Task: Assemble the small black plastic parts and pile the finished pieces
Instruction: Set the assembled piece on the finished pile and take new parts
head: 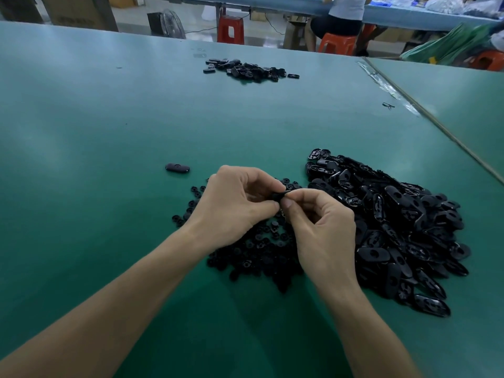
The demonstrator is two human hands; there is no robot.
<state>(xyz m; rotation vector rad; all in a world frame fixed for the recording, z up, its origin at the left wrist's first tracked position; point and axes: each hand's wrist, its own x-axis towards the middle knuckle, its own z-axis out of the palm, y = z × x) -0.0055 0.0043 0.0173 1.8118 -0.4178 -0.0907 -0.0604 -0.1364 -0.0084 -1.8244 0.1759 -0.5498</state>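
My left hand and my right hand meet above the green table, both pinching one small black plastic part between fingertips. The part is mostly hidden by my fingers. Under my hands lies a spread of small round black pieces. To the right is a big heap of black oval shells. A single oval piece lies alone to the left of my hands. Far across the table sits a smaller pile of black pieces.
A seam with clear tape joins this table to another at the right. A small black scrap lies near it. Beyond the far edge are red stools, a fan and a seated person.
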